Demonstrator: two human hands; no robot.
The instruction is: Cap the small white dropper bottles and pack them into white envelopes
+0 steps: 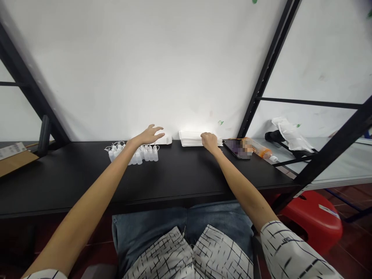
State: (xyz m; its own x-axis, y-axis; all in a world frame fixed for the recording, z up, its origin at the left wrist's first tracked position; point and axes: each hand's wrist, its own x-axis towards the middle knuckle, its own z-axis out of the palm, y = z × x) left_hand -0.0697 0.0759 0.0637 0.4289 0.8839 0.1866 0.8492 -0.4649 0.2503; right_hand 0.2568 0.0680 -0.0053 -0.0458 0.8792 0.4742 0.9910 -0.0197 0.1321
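Blue jeans (186, 221) lie closest, below the black desk (174, 190). The left hand (149, 135) is open, fingers spread, holding nothing, just above the far side of a huddle of small white squeeze bottles (133, 155) and near a white box (166, 140). The right hand (209, 141) rests half-curled on the near edge of a paper stack (188, 138); whether it grips is hard to tell. Both sit close to the white wall (145, 69), with a wide strip of desk before the front edge. A blurred tablet (236, 149) lies just right of the stack, touching a plastic bottle (257, 149).
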